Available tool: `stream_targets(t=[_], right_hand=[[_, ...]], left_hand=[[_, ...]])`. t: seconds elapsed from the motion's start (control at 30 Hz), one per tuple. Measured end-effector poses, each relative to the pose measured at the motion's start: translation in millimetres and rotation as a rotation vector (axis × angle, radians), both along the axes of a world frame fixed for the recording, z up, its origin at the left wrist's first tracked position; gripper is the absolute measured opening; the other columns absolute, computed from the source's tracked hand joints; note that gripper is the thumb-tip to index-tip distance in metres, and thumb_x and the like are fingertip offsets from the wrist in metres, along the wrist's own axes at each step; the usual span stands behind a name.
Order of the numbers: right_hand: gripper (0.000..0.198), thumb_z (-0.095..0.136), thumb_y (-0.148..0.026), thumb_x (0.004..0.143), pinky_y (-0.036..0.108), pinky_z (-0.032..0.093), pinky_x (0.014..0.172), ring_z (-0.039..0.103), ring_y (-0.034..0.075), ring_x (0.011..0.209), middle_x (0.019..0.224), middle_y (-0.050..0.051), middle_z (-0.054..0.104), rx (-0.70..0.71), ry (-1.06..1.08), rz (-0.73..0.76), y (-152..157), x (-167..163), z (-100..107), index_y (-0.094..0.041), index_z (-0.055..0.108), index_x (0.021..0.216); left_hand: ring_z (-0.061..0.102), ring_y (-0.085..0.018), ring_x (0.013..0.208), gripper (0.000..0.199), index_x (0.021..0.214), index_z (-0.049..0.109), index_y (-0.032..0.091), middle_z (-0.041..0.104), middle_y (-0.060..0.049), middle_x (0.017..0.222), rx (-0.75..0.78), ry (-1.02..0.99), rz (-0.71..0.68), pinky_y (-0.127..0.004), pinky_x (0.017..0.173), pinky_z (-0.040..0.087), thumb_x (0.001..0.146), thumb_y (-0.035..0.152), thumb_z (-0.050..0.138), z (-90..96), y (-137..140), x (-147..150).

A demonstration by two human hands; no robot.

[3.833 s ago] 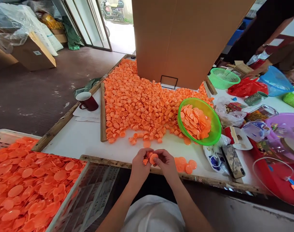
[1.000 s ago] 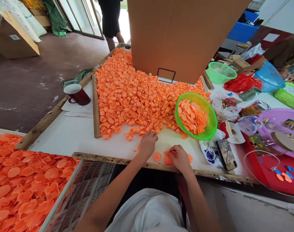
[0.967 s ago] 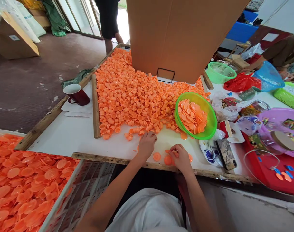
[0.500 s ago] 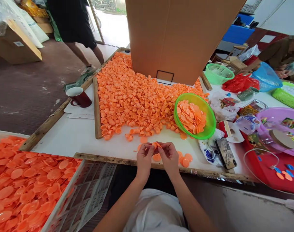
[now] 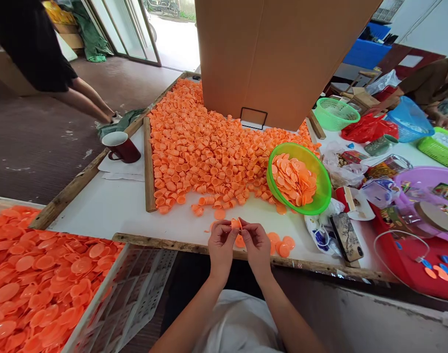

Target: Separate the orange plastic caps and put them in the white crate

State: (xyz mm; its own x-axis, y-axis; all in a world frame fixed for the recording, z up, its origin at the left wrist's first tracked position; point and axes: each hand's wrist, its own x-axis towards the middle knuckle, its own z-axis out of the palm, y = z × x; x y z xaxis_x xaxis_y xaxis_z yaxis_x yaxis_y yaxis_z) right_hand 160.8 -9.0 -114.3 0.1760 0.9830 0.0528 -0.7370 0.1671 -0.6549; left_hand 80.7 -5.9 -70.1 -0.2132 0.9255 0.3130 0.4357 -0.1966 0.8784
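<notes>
My left hand (image 5: 220, 242) and my right hand (image 5: 256, 245) meet over the near edge of the white table. Between the left fingertips is a small orange plastic cup (image 5: 234, 224). My right fingers pinch a thin orange disc (image 5: 240, 224), seen nearly edge-on against the cup; how far the two are joined cannot be made out. Loose orange discs (image 5: 283, 249) lie just right of my hands. Beyond them a green bowl (image 5: 325, 189) holds a heap of similar discs. A large pile of orange cups (image 5: 209, 152) spreads across the table.
A wooden strip (image 5: 149, 166) borders the pile at left, near a dark red mug (image 5: 124, 148). A crate of orange discs (image 5: 43, 279) stands at lower left. A cardboard box (image 5: 256, 59) rises behind. At right lie a phone (image 5: 347, 236) and a purple basin (image 5: 422, 179). Two other people are nearby.
My fingers have shifted slightly, so the disc now stands upright against the cup. The person at upper left has moved further left. The view has shifted a little.
</notes>
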Motion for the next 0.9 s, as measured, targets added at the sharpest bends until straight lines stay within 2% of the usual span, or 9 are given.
stream_targets(t=[0.2,0.33,0.43,0.6,0.67,0.73,0.8,0.9], right_hand=[[0.009,0.068,-0.027,0.079,0.04,0.05,0.091,0.062,0.023,0.11,0.105,0.008,0.07,0.038,0.01,0.037,7.9,7.3,-8.3,-0.021,0.062,0.081],[0.004,0.069,-0.026,0.079,0.041,0.05,0.092,0.062,0.023,0.106,0.1,0.007,0.069,0.078,-0.137,-0.085,8.0,6.0,-15.2,-0.023,0.066,0.078],[0.005,0.067,-0.027,0.081,0.042,0.05,0.091,0.062,0.023,0.104,0.101,0.008,0.068,0.093,-0.236,-0.135,5.4,4.4,-15.8,-0.023,0.068,0.078],[0.012,0.071,-0.032,0.077,0.035,0.054,0.08,0.063,0.019,0.087,0.09,0.005,0.065,0.074,-0.096,-0.032,6.4,11.4,-8.5,-0.023,0.064,0.083],[0.027,0.074,-0.037,0.073,0.035,0.055,0.079,0.063,0.019,0.086,0.098,0.006,0.065,0.067,-0.051,0.039,8.0,17.4,-5.6,-0.024,0.063,0.095],[0.039,0.073,-0.041,0.073,0.036,0.055,0.082,0.063,0.021,0.093,0.11,0.008,0.065,0.099,-0.055,0.16,8.7,23.1,-4.4,-0.025,0.061,0.106],[0.035,0.068,-0.042,0.078,0.036,0.054,0.085,0.064,0.021,0.096,0.11,0.007,0.066,0.166,-0.082,0.255,8.0,26.5,-5.1,-0.025,0.062,0.108],[0.025,0.063,-0.04,0.083,0.033,0.054,0.083,0.064,0.019,0.091,0.1,0.005,0.067,0.241,-0.127,0.195,5.8,25.6,-8.0,-0.024,0.065,0.102]], left_hand=[[0.054,-0.016,0.099,0.01,0.081,0.067,0.021,0.057,-0.004,0.098,0.004,0.192,-0.033,-0.027,0.088,0.045,0.083,0.03,0.064,11.6,-5.1,1.5],[0.058,-0.016,0.093,0.017,0.089,0.066,0.019,0.058,-0.004,0.097,-0.081,0.103,-0.134,-0.029,0.084,0.049,0.078,0.032,0.069,17.7,-6.0,3.1],[0.058,-0.014,0.083,0.019,0.088,0.063,0.018,0.058,-0.001,0.089,-0.153,0.029,-0.139,-0.026,0.078,0.049,0.076,0.03,0.071,18.6,-5.5,1.8],[0.056,-0.013,0.076,0.019,0.086,0.061,0.017,0.06,-0.002,0.083,-0.209,0.061,-0.166,-0.025,0.072,0.047,0.081,0.035,0.065,24.1,-9.1,2.4],[0.057,-0.014,0.077,0.02,0.086,0.062,0.017,0.061,-0.003,0.085,-0.218,0.059,-0.202,-0.026,0.072,0.047,0.082,0.036,0.065,28.9,-12.3,4.7],[0.057,-0.015,0.079,0.02,0.085,0.062,0.017,0.061,-0.004,0.086,-0.207,0.069,-0.239,-0.026,0.073,0.047,0.082,0.036,0.064,33.8,-15.6,6.8],[0.057,-0.015,0.079,0.019,0.085,0.062,0.017,0.06,-0.004,0.087,-0.183,0.104,-0.267,-0.026,0.072,0.047,0.083,0.035,0.063,37.5,-18.3,7.9],[0.056,-0.015,0.08,0.017,0.087,0.061,0.017,0.06,-0.004,0.087,-0.145,0.151,-0.288,-0.026,0.073,0.046,0.085,0.034,0.06,39.3,-21.3,7.7]])
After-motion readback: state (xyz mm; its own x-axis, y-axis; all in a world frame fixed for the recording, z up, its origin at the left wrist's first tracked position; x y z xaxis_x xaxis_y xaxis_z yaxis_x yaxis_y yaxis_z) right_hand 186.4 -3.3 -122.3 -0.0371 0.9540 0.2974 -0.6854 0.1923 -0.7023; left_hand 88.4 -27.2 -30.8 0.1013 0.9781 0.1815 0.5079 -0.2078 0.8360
